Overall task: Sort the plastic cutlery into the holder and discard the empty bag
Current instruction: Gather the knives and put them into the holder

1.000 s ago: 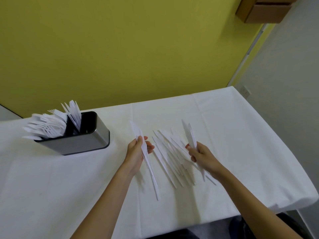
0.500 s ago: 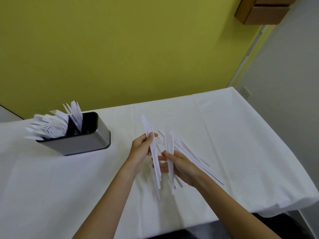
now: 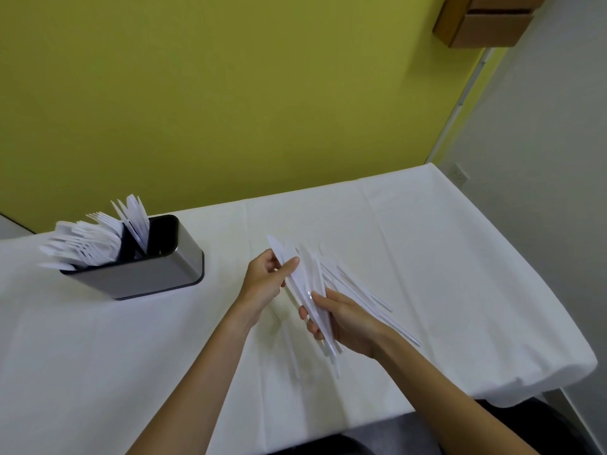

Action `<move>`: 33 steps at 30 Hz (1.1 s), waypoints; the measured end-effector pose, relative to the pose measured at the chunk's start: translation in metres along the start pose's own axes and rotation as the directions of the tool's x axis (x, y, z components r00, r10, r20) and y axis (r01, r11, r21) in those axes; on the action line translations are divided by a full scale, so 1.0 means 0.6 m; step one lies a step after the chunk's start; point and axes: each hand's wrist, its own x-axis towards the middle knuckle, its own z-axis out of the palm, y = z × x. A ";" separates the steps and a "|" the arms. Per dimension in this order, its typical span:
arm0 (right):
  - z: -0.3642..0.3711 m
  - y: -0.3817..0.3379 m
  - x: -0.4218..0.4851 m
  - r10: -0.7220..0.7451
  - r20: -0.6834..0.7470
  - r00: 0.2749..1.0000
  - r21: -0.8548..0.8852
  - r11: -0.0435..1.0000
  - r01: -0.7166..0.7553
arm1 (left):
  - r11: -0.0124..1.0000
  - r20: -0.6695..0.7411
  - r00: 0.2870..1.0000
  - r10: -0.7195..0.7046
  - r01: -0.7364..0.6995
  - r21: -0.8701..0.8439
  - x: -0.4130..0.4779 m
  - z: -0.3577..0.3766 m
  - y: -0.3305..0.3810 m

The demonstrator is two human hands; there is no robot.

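A bundle of white plastic knives [image 3: 303, 284] is held between both hands above the table's middle. My left hand [image 3: 264, 284] pinches the blade end from the left. Lower down, my right hand [image 3: 345, 323] wraps the handles from the right. Behind the bundle, several more white knives [image 3: 364, 293] lie loose on the cloth. At the left stands a grey metal cutlery holder [image 3: 154, 274], packed with white forks and knives [image 3: 88, 244] in its left compartments, while its right compartment looks dark. No bag is visible.
A white cloth covers the table [image 3: 460, 274], whose right edge drops off near a grey wall. A yellow wall rises behind the table. A cardboard box [image 3: 486, 21] hangs at the upper right.
My right hand carried its knives leftward and joined them to the ones in my left hand. The two separate handfuls are now one bundle held by both hands.
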 end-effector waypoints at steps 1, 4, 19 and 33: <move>0.000 0.002 -0.001 -0.003 0.003 1.000 -0.008 1.000 0.003 | 1.000 -0.002 1.000 0.000 0.000 0.014 0.002 0.000 0.001; 0.001 0.000 -0.010 -0.026 -0.052 0.998 -0.100 0.995 0.021 | 0.998 0.020 1.000 0.015 -0.016 0.067 0.006 0.004 0.007; -0.001 -0.040 -0.014 -0.097 -0.070 0.993 -0.533 0.845 0.045 | 0.980 0.175 0.979 0.109 -0.135 0.146 0.008 0.006 0.038; 0.022 -0.062 -0.005 -0.099 -0.045 0.994 -0.418 0.906 0.071 | 0.986 0.069 0.987 0.143 -0.148 0.082 0.008 0.003 0.055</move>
